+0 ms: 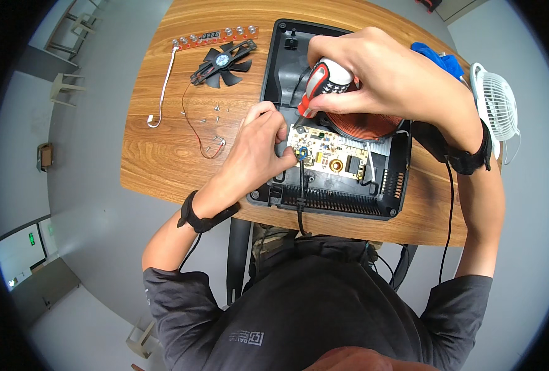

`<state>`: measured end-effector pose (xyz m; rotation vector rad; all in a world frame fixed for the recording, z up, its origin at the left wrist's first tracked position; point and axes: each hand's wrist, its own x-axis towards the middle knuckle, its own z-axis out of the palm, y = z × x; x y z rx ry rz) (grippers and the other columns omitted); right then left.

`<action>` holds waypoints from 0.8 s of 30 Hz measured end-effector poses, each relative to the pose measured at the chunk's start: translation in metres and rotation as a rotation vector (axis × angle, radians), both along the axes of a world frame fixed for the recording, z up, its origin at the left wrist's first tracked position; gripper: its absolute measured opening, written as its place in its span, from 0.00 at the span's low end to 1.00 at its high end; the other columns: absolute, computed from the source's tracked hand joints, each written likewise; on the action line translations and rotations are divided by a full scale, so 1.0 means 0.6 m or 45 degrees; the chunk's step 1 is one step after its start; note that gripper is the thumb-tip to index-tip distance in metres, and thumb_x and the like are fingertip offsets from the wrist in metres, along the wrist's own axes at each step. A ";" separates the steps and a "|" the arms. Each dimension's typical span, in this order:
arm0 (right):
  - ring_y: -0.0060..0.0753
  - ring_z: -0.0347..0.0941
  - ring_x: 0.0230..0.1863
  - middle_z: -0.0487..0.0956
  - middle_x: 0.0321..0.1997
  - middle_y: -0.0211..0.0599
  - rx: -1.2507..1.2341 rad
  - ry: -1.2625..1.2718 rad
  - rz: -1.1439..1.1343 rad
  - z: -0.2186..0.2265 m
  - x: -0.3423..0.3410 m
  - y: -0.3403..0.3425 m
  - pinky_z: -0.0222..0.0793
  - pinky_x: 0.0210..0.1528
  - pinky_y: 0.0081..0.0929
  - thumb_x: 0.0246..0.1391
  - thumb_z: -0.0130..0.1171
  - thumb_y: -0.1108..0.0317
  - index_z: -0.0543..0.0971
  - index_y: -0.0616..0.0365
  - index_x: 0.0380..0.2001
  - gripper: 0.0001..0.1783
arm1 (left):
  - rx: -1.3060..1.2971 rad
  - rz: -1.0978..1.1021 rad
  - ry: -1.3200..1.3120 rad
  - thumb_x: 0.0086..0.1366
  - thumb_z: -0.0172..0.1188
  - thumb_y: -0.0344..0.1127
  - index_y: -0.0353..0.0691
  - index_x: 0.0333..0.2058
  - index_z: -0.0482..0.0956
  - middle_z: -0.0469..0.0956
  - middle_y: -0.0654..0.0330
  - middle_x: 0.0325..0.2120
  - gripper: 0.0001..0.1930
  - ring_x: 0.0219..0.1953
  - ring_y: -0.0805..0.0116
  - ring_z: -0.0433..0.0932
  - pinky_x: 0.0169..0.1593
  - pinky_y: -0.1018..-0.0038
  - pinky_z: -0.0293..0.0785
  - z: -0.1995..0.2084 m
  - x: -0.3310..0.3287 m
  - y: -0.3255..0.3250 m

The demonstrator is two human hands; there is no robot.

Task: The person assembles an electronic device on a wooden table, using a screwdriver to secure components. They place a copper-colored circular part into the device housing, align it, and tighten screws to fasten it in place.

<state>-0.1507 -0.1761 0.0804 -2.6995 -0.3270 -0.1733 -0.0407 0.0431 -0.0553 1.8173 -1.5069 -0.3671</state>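
Observation:
My right hand (373, 77) is closed round a screwdriver (317, 86) with a red, black and white handle. It points down, its tip by the upper left corner of a pale circuit board (324, 148). My left hand (259, 145) is at that board's left edge, fingers curled and thumb against it; part of the grip is hidden. The board lies in an open black appliance housing (348, 207), below a round copper coil (364, 123) that my right hand partly covers. A black cable (301, 182) runs from the board over the housing's near edge.
Left of the housing lie a black fan (222, 62), a narrow button board (215, 37) with a white cable (166, 89), and several loose screws (217, 109). A small white fan (496, 105) and blue cloth (438, 59) are at the wooden table's (157, 154) right side.

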 end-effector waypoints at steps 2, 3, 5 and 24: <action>0.58 0.75 0.30 0.76 0.26 0.50 -0.016 0.068 -0.046 0.006 -0.008 0.002 0.72 0.36 0.44 0.57 0.68 0.48 0.75 0.65 0.37 0.27 | -0.031 -0.010 -0.017 0.46 0.69 0.24 0.37 0.29 0.69 0.72 0.52 0.31 0.16 0.47 0.50 0.73 0.49 0.59 0.72 -0.004 0.001 0.001; 0.60 0.75 0.30 0.76 0.25 0.51 -0.027 0.098 -0.072 0.014 -0.011 0.006 0.72 0.37 0.45 0.57 0.67 0.47 0.75 0.66 0.36 0.28 | -0.046 -0.017 -0.025 0.46 0.69 0.24 0.37 0.29 0.69 0.73 0.53 0.31 0.16 0.47 0.50 0.73 0.48 0.59 0.72 -0.004 0.002 0.000; 0.60 0.75 0.28 0.76 0.23 0.52 -0.043 -0.025 -0.113 -0.005 -0.011 0.005 0.71 0.34 0.44 0.57 0.69 0.48 0.76 0.64 0.37 0.27 | -0.076 -0.031 -0.039 0.46 0.69 0.23 0.37 0.29 0.70 0.73 0.53 0.31 0.15 0.46 0.50 0.73 0.48 0.60 0.73 -0.004 0.002 0.001; 0.64 0.81 0.35 0.82 0.30 0.57 -0.353 0.099 -0.344 0.042 -0.020 0.084 0.77 0.38 0.53 0.62 0.61 0.45 0.79 0.65 0.38 0.28 | -0.335 -0.032 0.044 0.55 0.78 0.39 0.33 0.29 0.75 0.76 0.53 0.24 0.19 0.27 0.59 0.77 0.33 0.63 0.72 0.067 0.029 -0.057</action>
